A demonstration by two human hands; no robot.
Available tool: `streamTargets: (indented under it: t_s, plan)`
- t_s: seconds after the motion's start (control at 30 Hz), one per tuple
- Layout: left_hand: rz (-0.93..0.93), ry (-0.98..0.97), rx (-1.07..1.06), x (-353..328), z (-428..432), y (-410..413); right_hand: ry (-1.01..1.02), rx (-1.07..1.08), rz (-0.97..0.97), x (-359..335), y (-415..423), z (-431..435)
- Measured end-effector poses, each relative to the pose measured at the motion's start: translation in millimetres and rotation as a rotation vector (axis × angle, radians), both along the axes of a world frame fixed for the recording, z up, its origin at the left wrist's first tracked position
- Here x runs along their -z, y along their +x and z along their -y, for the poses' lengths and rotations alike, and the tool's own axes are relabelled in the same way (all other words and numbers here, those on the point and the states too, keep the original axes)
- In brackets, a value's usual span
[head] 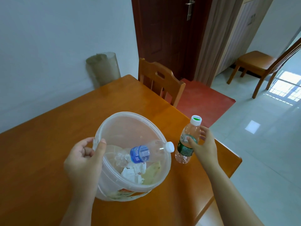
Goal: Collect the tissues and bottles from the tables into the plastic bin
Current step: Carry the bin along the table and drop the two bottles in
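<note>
A translucent plastic bin (130,128) was held tilted above the wooden table (48,144), its mouth turned toward the camera. Its near-left rim was gripped by the left hand (84,159), the thumb pressed inside the rim and the fingers curled around the outside. Inside the bin, a clear bottle with a blue label (146,152) was seen lying on its side, its white cap resting against the bin's right rim. Below that bottle, crumpled white tissues (135,172) were gathered at the bottom of the bin, with a crushed clear bottle (119,158) just to their left and a pale yellowish scrap (153,173) to their right. Just to the right of the bin, a green-labelled water bottle (187,141) with a white cap was held by the right hand (203,144), the thumb laid across its label and the fingers wrapped behind it; the bottle was tilted, cap away from the camera, and whether its base touched the table could not be told. Beyond the bin, a wooden chair (159,79) was pushed against the table's far edge, and a dusty clear cylindrical container (104,67) stood by the wall to the bin's far left. A second wooden chair (254,64) stood well to the bin's far right on the tiled floor (260,144).
</note>
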State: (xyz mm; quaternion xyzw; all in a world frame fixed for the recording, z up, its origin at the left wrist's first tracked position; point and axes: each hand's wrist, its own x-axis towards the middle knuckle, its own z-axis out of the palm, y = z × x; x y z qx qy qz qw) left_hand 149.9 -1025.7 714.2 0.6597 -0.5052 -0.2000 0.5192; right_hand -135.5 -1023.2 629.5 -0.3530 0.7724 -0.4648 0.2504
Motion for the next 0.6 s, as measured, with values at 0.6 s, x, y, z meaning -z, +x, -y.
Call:
streamTargets:
  t_s: [0.6]
  plan:
    - [0.019,-0.051,0.008,-9,-15,13,-0.150,0.051,0.071,-4,19,16]
